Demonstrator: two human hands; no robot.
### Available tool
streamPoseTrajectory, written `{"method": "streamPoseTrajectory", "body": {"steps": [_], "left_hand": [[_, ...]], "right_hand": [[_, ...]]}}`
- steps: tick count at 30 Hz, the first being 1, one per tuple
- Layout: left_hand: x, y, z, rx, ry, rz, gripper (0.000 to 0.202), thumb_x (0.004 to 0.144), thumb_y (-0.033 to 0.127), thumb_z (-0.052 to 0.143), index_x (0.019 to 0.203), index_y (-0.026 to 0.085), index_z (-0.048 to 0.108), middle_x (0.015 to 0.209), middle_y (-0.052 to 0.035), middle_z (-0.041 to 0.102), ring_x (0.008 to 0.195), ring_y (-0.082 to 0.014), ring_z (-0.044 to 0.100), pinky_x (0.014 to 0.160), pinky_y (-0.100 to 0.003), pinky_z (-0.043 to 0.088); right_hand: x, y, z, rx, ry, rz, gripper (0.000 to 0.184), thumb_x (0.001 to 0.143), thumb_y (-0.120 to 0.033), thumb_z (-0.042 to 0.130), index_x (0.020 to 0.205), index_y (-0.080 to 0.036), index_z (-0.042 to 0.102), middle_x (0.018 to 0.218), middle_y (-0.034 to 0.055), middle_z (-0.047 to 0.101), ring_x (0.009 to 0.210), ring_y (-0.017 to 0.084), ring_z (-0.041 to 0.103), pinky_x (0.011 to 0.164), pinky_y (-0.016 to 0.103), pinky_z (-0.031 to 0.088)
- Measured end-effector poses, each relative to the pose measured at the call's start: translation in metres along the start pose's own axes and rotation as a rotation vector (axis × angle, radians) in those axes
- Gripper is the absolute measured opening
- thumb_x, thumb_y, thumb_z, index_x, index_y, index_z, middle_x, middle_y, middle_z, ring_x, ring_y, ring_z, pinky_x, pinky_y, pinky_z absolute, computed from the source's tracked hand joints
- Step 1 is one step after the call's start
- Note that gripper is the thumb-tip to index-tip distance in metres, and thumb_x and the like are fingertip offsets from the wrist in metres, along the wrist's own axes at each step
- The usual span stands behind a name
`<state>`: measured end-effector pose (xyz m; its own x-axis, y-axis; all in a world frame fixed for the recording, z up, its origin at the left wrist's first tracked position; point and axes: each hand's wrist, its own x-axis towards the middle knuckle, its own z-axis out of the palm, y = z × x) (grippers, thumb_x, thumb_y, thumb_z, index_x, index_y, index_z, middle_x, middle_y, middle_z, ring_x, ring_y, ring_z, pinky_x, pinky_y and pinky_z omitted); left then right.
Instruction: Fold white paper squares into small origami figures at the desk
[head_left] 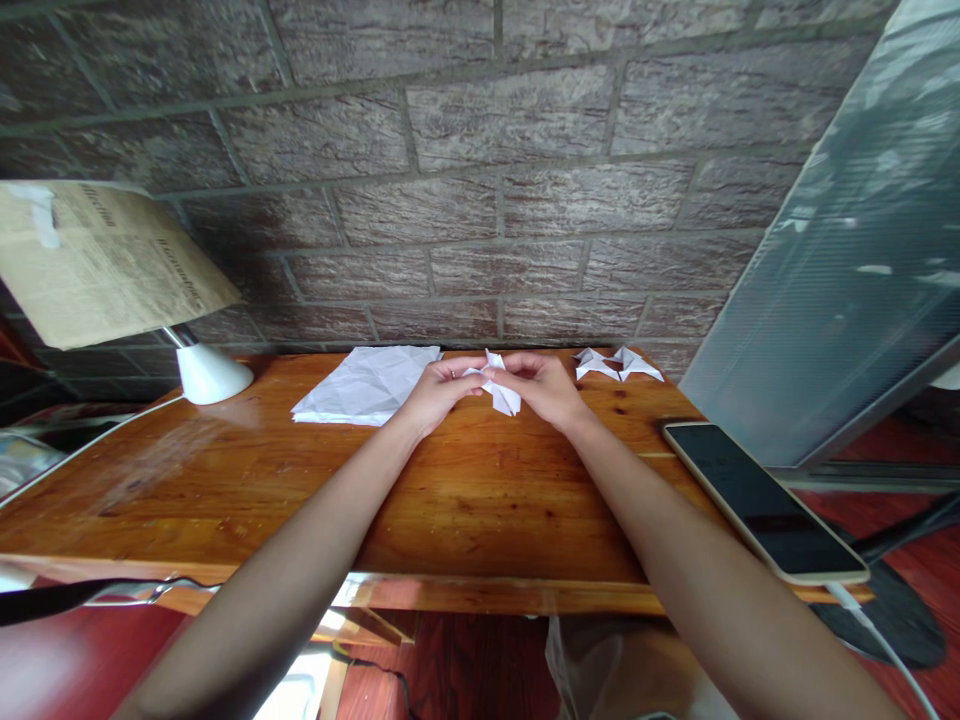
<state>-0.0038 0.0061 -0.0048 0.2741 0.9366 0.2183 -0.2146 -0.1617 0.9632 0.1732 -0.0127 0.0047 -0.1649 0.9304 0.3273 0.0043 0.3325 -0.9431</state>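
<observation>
Between both hands, above the back part of the table, is a small white folded paper piece [504,398] with pointed tips. My left hand [442,392] pinches its left side between thumb and fingers. On the other side my right hand [546,385] grips it, thumb across the front and fingers behind. The finer folds are partly covered by my fingers. Left of my hands lies a stack of creased white paper sheets [360,385]. Two folded white paper pieces [628,365] stand to the right, near the wall.
A lamp with a white base [214,375] and a newsprint-like shade [112,265] is at the left of the wooden table [480,520]. On the right edge lies a phone [761,500] with a white cable [877,640]. A brick-patterned wall [450,220] rises behind.
</observation>
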Motion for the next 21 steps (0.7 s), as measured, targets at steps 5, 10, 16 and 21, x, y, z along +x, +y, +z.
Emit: {"method": "streamPoseTrajectory", "body": {"steps": [5,10,16,21], "left_hand": [[0.001,-0.006,0.003,0.002,0.045,0.042,0.037,0.058,0.022,0.087,0.095,0.019,0.081,0.095,-0.0046,0.078,0.079,-0.0146,0.065,0.074,-0.029,0.05],[0.001,-0.008,0.007,-0.088,0.049,0.006,0.03,0.062,0.029,0.087,0.09,0.02,0.08,0.093,-0.0038,0.077,0.084,-0.0157,0.067,0.08,-0.03,0.052],[-0.001,-0.001,0.008,-0.166,0.016,-0.057,0.032,0.062,0.034,0.091,0.085,0.016,0.079,0.089,-0.005,0.076,0.086,-0.0163,0.067,0.09,-0.035,0.051],[-0.003,0.003,0.003,-0.147,-0.024,-0.144,0.037,0.057,0.031,0.093,0.087,0.016,0.079,0.089,-0.0055,0.076,0.085,-0.0174,0.068,0.09,-0.037,0.05]], "right_hand": [[0.001,0.002,0.001,0.014,0.063,0.018,0.044,0.063,-0.059,0.082,0.073,-0.018,0.072,0.071,0.0007,0.071,0.063,0.014,0.058,0.063,0.028,0.046],[0.002,0.001,-0.001,0.093,0.029,0.026,0.041,0.061,-0.054,0.086,0.069,-0.018,0.068,0.067,-0.003,0.064,0.06,0.01,0.051,0.058,0.024,0.04],[0.0,0.003,-0.001,0.036,-0.042,0.005,0.042,0.063,-0.056,0.084,0.072,-0.018,0.071,0.068,-0.0007,0.067,0.06,0.012,0.054,0.059,0.026,0.043],[0.0,0.005,-0.002,0.013,-0.072,0.01,0.04,0.062,-0.053,0.085,0.077,-0.017,0.077,0.072,0.0014,0.073,0.062,0.014,0.059,0.061,0.027,0.044]]}}
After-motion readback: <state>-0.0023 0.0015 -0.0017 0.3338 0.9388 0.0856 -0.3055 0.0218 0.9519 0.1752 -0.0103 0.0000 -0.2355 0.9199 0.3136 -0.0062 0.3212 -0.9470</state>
